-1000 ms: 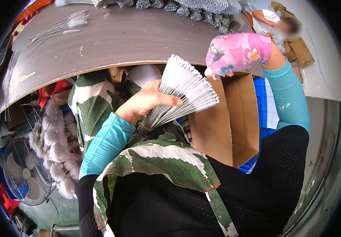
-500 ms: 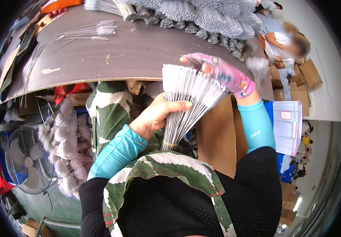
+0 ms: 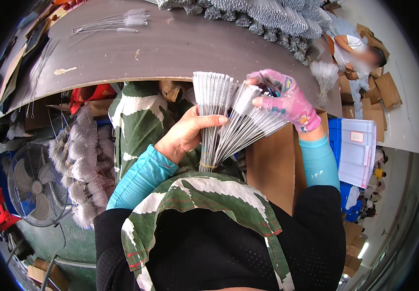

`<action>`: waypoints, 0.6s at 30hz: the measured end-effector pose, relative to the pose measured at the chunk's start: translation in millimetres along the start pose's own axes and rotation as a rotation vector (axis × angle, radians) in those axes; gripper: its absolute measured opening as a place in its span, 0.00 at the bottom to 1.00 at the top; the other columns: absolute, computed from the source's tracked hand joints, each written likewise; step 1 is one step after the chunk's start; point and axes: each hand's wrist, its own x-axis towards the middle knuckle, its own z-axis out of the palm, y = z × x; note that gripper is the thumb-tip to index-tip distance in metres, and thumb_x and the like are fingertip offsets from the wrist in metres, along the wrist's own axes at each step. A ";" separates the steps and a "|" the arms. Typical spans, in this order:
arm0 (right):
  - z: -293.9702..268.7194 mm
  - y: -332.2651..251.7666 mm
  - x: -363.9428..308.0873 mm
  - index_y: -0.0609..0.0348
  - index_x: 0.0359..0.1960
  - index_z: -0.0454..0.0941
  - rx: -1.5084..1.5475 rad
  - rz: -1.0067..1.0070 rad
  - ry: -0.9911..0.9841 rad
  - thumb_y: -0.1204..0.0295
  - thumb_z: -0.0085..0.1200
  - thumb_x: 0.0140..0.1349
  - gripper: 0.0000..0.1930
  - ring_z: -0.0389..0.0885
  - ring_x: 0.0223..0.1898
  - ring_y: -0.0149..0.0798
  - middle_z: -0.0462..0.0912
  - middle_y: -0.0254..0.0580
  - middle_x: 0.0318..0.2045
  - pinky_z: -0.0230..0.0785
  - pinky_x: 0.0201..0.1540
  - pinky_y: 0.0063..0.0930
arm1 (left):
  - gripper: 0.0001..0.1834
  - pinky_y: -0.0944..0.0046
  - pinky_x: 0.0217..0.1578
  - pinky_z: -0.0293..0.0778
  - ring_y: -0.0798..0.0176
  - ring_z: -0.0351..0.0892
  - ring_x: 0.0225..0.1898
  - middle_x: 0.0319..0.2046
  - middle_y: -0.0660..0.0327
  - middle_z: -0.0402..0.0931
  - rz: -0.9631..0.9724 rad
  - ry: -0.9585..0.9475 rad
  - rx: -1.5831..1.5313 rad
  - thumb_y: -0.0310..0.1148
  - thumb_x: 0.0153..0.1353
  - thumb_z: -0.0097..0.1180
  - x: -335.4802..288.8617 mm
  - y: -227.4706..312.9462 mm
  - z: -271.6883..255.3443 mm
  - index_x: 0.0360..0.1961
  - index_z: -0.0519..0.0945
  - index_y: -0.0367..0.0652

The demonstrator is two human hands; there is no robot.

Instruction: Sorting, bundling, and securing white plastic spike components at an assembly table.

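My bare left hand point(image 3: 188, 130) is closed round a fanned bundle of thin wire brushes point(image 3: 214, 94) with white bristle heads pointing up. Its thumb lies across the wire stems. A yellowish band point(image 3: 208, 166) gathers the stems low down, over my lap. The bundle is parted, and a second share of brushes point(image 3: 248, 114) leans off to the right. At those heads, my right hand point(image 3: 287, 99), in a pink patterned fingerless glove, has finger and thumb curled round some bristles. A dark, partly blue tool point(image 3: 271, 86) shows in that palm; its kind is hidden.
The brown table point(image 3: 170, 48) bears a large stack of wire brush bundles point(image 3: 272, 19) and some loose brushes point(image 3: 117, 22). Another bundle point(image 3: 324, 80) is at its right edge. A fan point(image 3: 37, 186), hanging brushes point(image 3: 83, 165), a carton point(image 3: 270, 167) and bins point(image 3: 357, 150) surround me. Someone sits far right.
The single fan of brushes has split into two shares, a gap opening between the heads. My right hand has turned and curled its fingers at the right share; the dark tool shows more.
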 end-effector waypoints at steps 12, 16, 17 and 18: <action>1.1 1.4 -0.4 0.61 0.51 0.68 -0.017 -0.036 0.020 0.77 0.63 0.45 0.28 0.69 0.45 0.27 0.71 0.32 0.44 0.63 0.51 0.24 | 0.23 0.63 0.47 0.73 0.64 0.77 0.42 0.42 0.59 0.76 0.035 -0.038 0.044 0.24 0.50 0.62 1.1 -2.0 8.2 0.49 0.71 0.35; 2.5 0.4 -1.5 0.61 0.47 0.71 -0.070 -0.089 0.023 0.77 0.62 0.46 0.24 0.70 0.44 0.28 0.72 0.32 0.41 0.63 0.50 0.23 | 0.24 0.63 0.47 0.73 0.63 0.77 0.43 0.43 0.57 0.76 0.023 -0.043 0.047 0.23 0.50 0.61 2.0 -0.4 8.1 0.50 0.70 0.34; 0.9 2.5 -2.5 0.61 0.47 0.71 -0.070 -0.089 0.027 0.77 0.62 0.46 0.24 0.70 0.44 0.28 0.72 0.32 0.41 0.63 0.50 0.23 | 0.24 0.63 0.47 0.73 0.63 0.77 0.43 0.43 0.57 0.76 0.017 -0.044 0.066 0.23 0.50 0.61 2.3 0.2 8.9 0.50 0.70 0.34; -2.1 6.3 -3.4 0.61 0.46 0.71 -0.066 -0.087 0.022 0.76 0.62 0.46 0.22 0.70 0.44 0.28 0.73 0.32 0.40 0.63 0.49 0.23 | 0.24 0.63 0.47 0.73 0.64 0.76 0.43 0.43 0.56 0.76 0.011 -0.043 0.085 0.23 0.50 0.62 2.6 0.4 9.5 0.50 0.70 0.34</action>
